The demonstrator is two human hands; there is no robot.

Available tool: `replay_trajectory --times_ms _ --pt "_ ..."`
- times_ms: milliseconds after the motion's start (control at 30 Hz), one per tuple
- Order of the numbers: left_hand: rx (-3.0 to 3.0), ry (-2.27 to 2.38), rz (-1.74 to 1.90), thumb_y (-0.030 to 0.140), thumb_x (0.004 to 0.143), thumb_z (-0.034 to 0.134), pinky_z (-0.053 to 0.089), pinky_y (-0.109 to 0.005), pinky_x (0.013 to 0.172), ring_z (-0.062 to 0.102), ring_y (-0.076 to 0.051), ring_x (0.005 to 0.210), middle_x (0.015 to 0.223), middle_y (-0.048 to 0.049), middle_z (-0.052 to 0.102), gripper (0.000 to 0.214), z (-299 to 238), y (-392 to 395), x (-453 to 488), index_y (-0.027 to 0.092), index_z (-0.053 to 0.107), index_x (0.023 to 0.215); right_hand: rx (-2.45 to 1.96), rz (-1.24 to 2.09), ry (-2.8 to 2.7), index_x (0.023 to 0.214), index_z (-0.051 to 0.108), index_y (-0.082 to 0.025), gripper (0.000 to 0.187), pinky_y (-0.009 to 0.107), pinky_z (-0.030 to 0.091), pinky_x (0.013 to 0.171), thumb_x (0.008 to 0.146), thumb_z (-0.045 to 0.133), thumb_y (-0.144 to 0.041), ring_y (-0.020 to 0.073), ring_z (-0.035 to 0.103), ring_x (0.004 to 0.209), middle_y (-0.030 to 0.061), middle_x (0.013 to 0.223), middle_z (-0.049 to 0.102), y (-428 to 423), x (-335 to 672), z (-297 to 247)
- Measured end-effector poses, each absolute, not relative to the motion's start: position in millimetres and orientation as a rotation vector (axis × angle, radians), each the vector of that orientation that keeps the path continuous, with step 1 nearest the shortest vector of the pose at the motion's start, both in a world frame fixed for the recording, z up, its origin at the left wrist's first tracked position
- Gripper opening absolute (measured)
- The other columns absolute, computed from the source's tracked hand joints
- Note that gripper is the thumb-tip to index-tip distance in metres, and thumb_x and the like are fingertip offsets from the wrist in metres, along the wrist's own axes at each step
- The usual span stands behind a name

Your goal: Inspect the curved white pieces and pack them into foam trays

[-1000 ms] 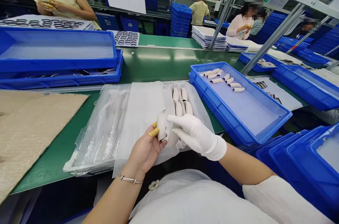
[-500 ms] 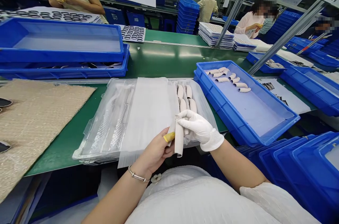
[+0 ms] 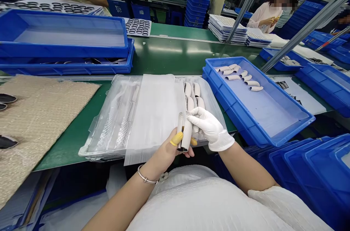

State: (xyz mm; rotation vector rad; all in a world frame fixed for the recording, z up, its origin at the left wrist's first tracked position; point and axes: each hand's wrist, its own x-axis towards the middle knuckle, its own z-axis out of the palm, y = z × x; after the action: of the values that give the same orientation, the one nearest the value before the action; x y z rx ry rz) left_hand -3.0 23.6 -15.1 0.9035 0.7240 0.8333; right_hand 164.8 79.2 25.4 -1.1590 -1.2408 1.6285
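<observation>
- Left hand and gloved right hand both grip one curled piece, held over the clear tray at the bench's near edge.
- Best pinch edges only; avoid creasing the curl.

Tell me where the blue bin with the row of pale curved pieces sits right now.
In the head view the blue bin sits right of centre on the green table, just right of the clear plastic tray.

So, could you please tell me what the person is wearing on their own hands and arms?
The right hand wears a white fabric glove ending at the wrist. The left hand is bare apart from yellow finger cots on two fingertips, with a thin silver bracelet at the wrist. White short sleeves.
</observation>
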Motion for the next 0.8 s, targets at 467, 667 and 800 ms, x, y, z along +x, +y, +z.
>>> replay_trajectory --times_ms 467,667,800 --pt "0.959 0.716 0.820 0.058 0.096 0.045 0.043 -0.029 0.061 0.054 -0.014 0.058 0.079 -0.0023 0.062 0.040 -6 22 -2 0.020 0.053 0.103 -1.156 1.602 -1.324 0.098 0.060 -0.017 0.035 0.018 0.036 0.043 0.085 0.069 -0.049 0.0081 0.050 0.049 -0.0052 0.059 0.054 77 167 17" --pt "1.021 0.783 0.808 0.058 0.097 0.041 0.040 -0.028 0.059 0.049 -0.014 0.054 0.064 0.0016 0.056 0.041 -5 22 0 0.019 0.053 0.104 -1.156 1.547 -1.386 0.097 0.060 -0.018 0.029 0.021 0.040 0.048 0.088 0.067 -0.045 0.0089 0.052 0.054 -0.0038 0.066 0.056 75 166 19" --pt "1.076 0.816 0.826 0.058 0.097 0.043 0.042 -0.029 0.059 0.050 -0.014 0.056 0.069 0.0013 0.056 0.039 -7 22 -1 0.019 0.051 0.101 -1.186 1.467 -1.480 0.096 0.060 -0.019 0.026 0.024 0.043 0.054 0.089 0.063 -0.044 0.0102 0.053 0.058 -0.0024 0.072 0.058 75 166 23"
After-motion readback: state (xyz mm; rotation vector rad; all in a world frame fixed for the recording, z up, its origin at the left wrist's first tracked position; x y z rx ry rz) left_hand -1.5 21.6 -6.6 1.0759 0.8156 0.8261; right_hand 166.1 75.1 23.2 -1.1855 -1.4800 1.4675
